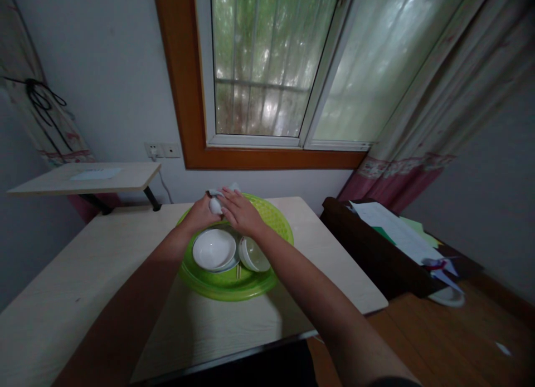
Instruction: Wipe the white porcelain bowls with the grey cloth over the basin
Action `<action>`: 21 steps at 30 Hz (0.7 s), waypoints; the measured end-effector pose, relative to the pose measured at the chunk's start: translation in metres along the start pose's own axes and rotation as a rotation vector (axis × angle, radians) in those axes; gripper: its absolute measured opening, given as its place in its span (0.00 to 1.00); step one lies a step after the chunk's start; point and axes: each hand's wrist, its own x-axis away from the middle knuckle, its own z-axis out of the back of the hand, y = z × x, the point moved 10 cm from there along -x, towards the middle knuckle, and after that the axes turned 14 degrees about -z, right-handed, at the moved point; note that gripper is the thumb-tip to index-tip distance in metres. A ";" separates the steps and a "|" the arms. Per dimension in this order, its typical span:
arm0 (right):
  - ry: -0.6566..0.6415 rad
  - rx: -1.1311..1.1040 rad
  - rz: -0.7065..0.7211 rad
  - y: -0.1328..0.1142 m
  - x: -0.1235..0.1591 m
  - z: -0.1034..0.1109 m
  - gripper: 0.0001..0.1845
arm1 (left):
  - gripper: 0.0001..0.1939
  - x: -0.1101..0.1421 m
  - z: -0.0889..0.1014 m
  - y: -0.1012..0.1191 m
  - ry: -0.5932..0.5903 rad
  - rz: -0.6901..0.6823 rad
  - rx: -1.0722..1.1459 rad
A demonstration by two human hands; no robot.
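Above the far side of a round green plastic basket (228,292), my two hands meet around a small white rounded piece (215,205); its kind is mostly hidden by the fingers. My left hand (201,213) is closed round it from the left. My right hand (242,211) lies over it from the right, fingers bent, with a bit of pale cloth or paper (234,187) showing beyond the fingertips. Below the hands, white bowls (214,249) sit stacked in the basket. A bowl (254,255) leans on its side to their right. Chopstick ends (238,272) show between them.
The basket stands on a pale wooden table (125,259). A small raised shelf (87,178) with a sheet on it stands at the back left. To the right is a dark wooden cabinet (359,248) bearing papers (390,228). A window (267,69) is ahead.
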 end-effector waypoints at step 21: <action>0.140 -0.399 -0.505 0.093 -0.003 0.007 0.47 | 0.31 0.006 0.004 -0.033 0.085 0.153 0.131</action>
